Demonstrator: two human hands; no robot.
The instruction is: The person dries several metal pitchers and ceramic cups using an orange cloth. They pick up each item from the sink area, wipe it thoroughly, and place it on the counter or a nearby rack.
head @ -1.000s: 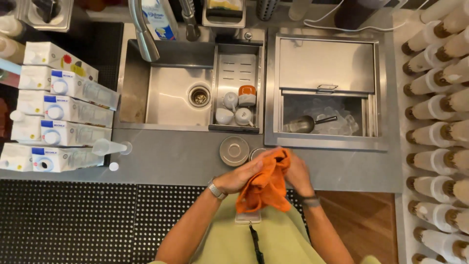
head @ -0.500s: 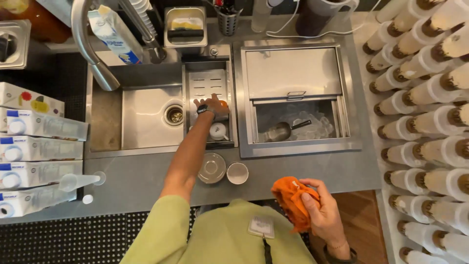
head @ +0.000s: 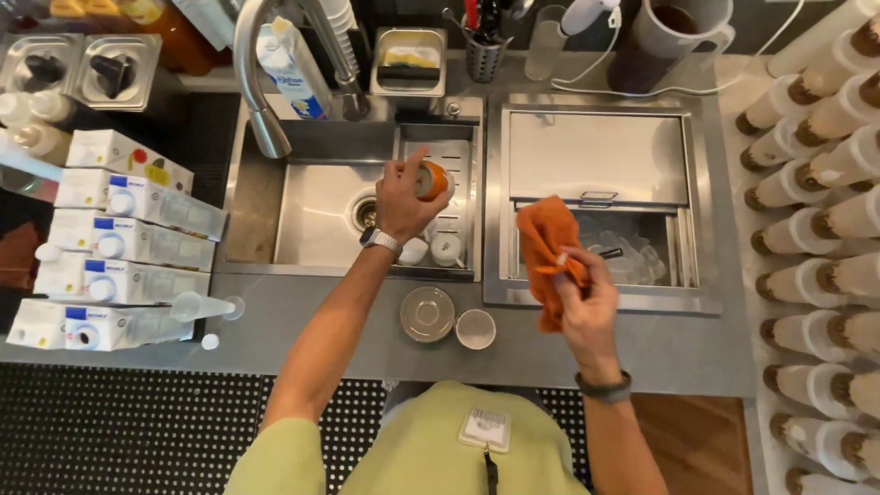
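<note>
Looking down, the biggest thing is the long grey bench (head: 302,312) with two steel wells set into it. On the left is the sink (head: 312,215) with a tall bent tap (head: 261,73) over it. On the right is the ice bin (head: 600,211), with its sliding lid pushed back so the front half is open.

Milk cartons (head: 119,247) lie stacked on their sides at the far left of the bench. Rows of white bottles (head: 825,229) lie along the far right.

The left hand (head: 403,197) reaches out over the right side of the sink. It is closed around a small orange cup (head: 433,179), which it holds above the drain rack (head: 440,197). The cup lies tipped, with its long way pointing off to the right. More small white cups (head: 431,249) sit in the rack just below.

The right hand (head: 582,293) is nearer to the body, over the front edge of the ice bin. It is closed on an orange cloth (head: 545,252), which stands up from the fingers. So the cup is to the left of the cloth and a bit farther away, with the sink wall between them.

A round metal lid (head: 427,313) and a small white cup (head: 476,328) sit on the bench between the two arms.
</note>
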